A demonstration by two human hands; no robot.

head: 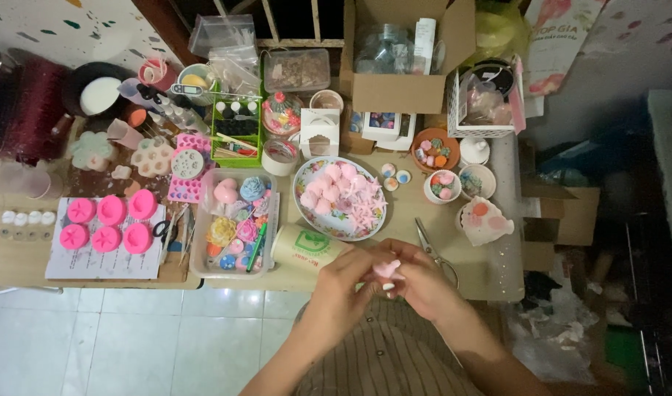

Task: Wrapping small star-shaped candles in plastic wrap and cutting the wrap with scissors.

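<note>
Head view: wooden worktable over pale tiled floor, cluttered w/ craft stuff. Cardboard box at back, clear tray of coloured flower shapes, oval plate heaped w/ pink pieces. Six pink silicone moulds on a paper sheet, 2 rows of 3. One pr scissors. Left hand & right hand together at table's near edge, fingers pinched on a small pink piece.

Open brown cardboard box at the desk's back edge; small white gift box left of it; green-labelled paper cup near the front edge.
</note>
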